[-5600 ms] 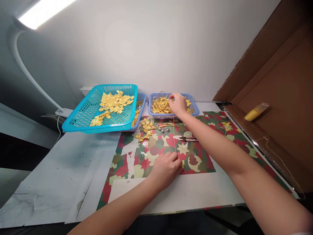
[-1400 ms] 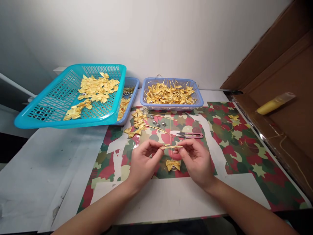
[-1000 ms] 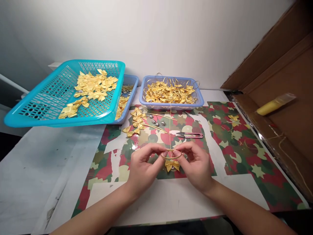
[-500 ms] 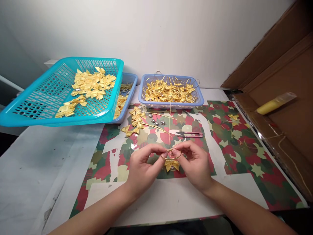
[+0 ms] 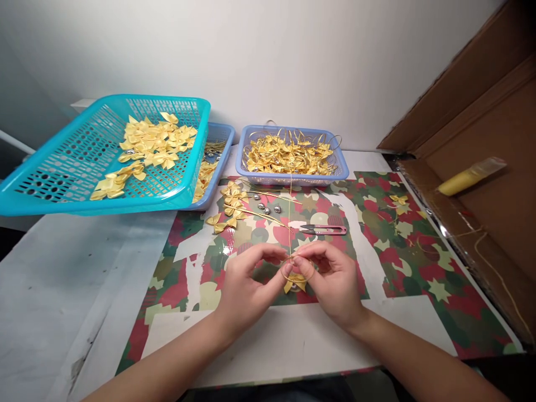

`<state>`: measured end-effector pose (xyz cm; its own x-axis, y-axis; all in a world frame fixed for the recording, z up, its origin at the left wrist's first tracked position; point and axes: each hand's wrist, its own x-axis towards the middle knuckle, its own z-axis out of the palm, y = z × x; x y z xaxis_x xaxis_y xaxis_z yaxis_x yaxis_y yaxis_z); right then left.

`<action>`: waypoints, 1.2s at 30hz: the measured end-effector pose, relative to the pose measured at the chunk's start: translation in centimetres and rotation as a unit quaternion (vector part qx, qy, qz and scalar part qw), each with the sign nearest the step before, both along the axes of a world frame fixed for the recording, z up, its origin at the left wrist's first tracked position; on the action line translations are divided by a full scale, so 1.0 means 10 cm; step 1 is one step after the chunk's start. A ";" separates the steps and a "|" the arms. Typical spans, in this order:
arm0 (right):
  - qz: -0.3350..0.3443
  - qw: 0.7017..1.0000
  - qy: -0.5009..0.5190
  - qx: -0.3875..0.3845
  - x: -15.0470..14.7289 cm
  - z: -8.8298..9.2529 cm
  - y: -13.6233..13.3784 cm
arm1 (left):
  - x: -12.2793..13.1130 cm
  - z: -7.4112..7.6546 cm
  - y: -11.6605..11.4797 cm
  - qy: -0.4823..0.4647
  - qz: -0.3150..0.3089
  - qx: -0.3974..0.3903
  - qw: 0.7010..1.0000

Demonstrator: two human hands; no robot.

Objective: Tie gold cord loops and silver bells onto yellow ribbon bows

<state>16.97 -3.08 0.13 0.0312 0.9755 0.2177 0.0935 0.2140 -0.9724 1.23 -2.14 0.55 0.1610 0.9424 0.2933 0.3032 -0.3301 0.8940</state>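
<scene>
My left hand (image 5: 253,279) and my right hand (image 5: 333,279) meet over the patterned mat, thumbs and forefingers pinched on a thin gold cord (image 5: 290,223). The cord makes a small loop between the fingertips, and one length of it runs away toward the far basket. Just below the fingertips shows a yellow ribbon bow (image 5: 295,283), partly behind the loop and fingers. Whether the bow is fastened to the cord I cannot tell. Beyond my hands lie thread snips (image 5: 324,229), several silver jingle bells (image 5: 268,209) and several yellow bows (image 5: 233,201) beside gold cords.
A turquoise basket (image 5: 196,167) of yellow bows stands at the left, overlapping a blue basket (image 5: 228,145). Another blue basket (image 5: 288,180), heaped with bows on gold cords, sits at the back. Cardboard (image 5: 481,139) with a yellow tube (image 5: 471,176) borders the right side.
My fingertips have drawn closer together at the cord, and the loop has shifted slightly to the right. The baskets, bells and snips stay in place.
</scene>
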 end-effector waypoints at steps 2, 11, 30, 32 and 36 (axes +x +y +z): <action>0.000 1.000 -0.008 0.014 0.00 0.00 0.00 | 0.00 0.01 0.01 0.022 -0.011 0.011 1.000; 0.000 0.996 -0.042 0.076 -0.01 0.00 -0.01 | -0.01 0.00 0.00 0.012 -0.019 0.033 0.999; 0.042 0.955 -0.212 0.204 0.06 0.06 0.04 | -0.03 -0.02 -0.01 0.004 -0.040 0.048 0.998; 0.039 0.953 -0.224 0.199 0.07 0.07 0.05 | -0.03 -0.02 -0.01 0.004 -0.042 0.044 0.998; 0.034 0.951 -0.245 0.186 0.07 0.07 0.06 | -0.03 -0.03 0.00 0.014 -0.044 0.033 0.998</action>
